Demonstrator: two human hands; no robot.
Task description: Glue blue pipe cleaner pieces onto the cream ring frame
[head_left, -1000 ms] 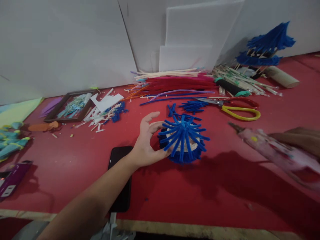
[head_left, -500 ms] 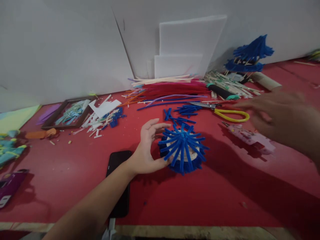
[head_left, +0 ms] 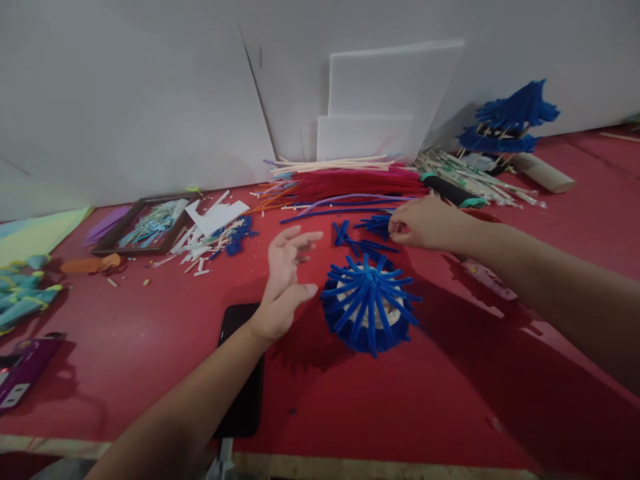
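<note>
A small round model (head_left: 373,303) with blue pipe cleaner strips fanning from its peak over a pale ring stands on the red table. My left hand (head_left: 285,287) is just left of it, fingers apart, holding nothing and not touching it. Behind the model lie short cut pieces of blue pipe cleaner (head_left: 367,243). My right hand (head_left: 423,223) is at the right end of these pieces, fingers curled together at a small blue pile (head_left: 373,225). Whatever is between its fingertips is hidden. The yellow-handled scissors are covered by this hand and forearm.
Long coloured pipe cleaners (head_left: 345,181) lie along the wall. A black-and-green tool handle (head_left: 453,191), a pink glue gun (head_left: 490,277) and a finished blue-roofed model (head_left: 517,110) are on the right. A black phone (head_left: 245,393) lies under my left forearm; a brown frame (head_left: 116,227) holds scraps.
My left hand has let go of the blue model and drawn back left. My right hand has moved left from beside the scissors to the cut blue pieces.
</note>
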